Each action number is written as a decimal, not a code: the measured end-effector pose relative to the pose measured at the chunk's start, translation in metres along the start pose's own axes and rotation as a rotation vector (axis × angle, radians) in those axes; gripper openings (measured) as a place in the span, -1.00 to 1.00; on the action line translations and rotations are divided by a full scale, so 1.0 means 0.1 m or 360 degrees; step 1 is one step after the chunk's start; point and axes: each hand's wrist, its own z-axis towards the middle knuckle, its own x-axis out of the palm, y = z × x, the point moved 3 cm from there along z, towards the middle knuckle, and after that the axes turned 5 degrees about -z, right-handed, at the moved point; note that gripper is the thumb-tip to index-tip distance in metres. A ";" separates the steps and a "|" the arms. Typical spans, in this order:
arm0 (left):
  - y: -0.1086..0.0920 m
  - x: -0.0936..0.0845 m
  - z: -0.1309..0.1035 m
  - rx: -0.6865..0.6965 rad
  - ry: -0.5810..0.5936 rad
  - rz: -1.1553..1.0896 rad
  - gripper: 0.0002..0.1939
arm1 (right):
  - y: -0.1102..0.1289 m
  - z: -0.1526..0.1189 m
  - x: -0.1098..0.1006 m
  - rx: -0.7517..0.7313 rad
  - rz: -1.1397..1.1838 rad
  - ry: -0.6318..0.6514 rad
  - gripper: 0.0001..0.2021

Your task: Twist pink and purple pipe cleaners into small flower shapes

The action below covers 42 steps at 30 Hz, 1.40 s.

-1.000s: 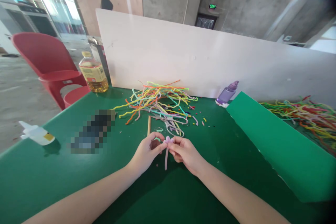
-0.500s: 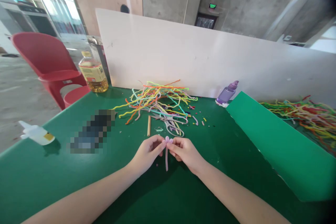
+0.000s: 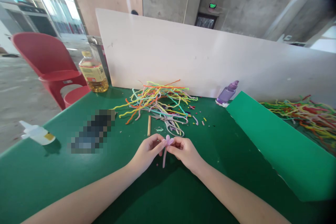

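Note:
Between my two hands is a small pink looped piece (image 3: 168,140), shaped like petals, with a straight tail hanging down over the green table (image 3: 168,199). My left hand (image 3: 150,149) pinches it from the left side, thumb and fingers together. From the right, my right hand (image 3: 184,149) pinches it too. Just beyond the hands lie scissors (image 3: 171,125) with pale handles, partly under a pile of coloured fuzzy strips (image 3: 154,98). A short tan stick (image 3: 149,126) is left of the scissors.
At the left are a white glue bottle (image 3: 39,134), a pixelated dark object (image 3: 93,132) and an oil bottle (image 3: 93,73). A purple bottle (image 3: 226,93), a green board (image 3: 278,143) and more strips (image 3: 307,115) are at the right. A white partition (image 3: 168,52) stands behind.
The pink piece has turned slightly between my fingers; its loops look larger and its tail has swung left. Beyond the partition, a dark rounded shape has moved right.

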 end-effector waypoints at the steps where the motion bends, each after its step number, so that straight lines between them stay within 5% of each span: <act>1: 0.00 0.00 0.00 0.0002 -0.0001 0.0006 -0.73 | 0.00 0.00 0.00 -0.0003 -0.0006 -0.0005 -0.85; 9: -0.04 -0.02 -0.01 0.0073 -0.0046 0.0078 -0.76 | 0.01 -0.01 -0.01 -0.0099 -0.0074 -0.0004 -0.83; 16: 0.00 -0.01 0.00 0.0059 -0.0002 -0.0143 -0.76 | 0.07 -0.02 0.03 -0.0175 -0.0141 0.0097 -0.77; 22: 0.00 0.01 0.01 -0.0008 0.0037 -0.0384 -0.70 | 0.09 -0.01 -0.01 -0.0112 -0.0180 -0.0012 -0.79; 29: -0.07 0.05 0.01 0.0019 0.0126 -0.0251 -0.83 | 0.05 -0.06 0.04 -0.0122 -0.0361 0.0050 -0.75; 35: -0.01 0.02 0.02 -0.0009 0.0035 -0.0161 -0.79 | 0.01 -0.08 0.03 -0.0105 -0.0491 0.0021 -0.70; 42: 0.03 -0.03 0.03 -0.0013 -0.0089 -0.0160 -0.76 | 0.02 -0.04 0.04 -0.0094 -0.0221 0.0081 -0.73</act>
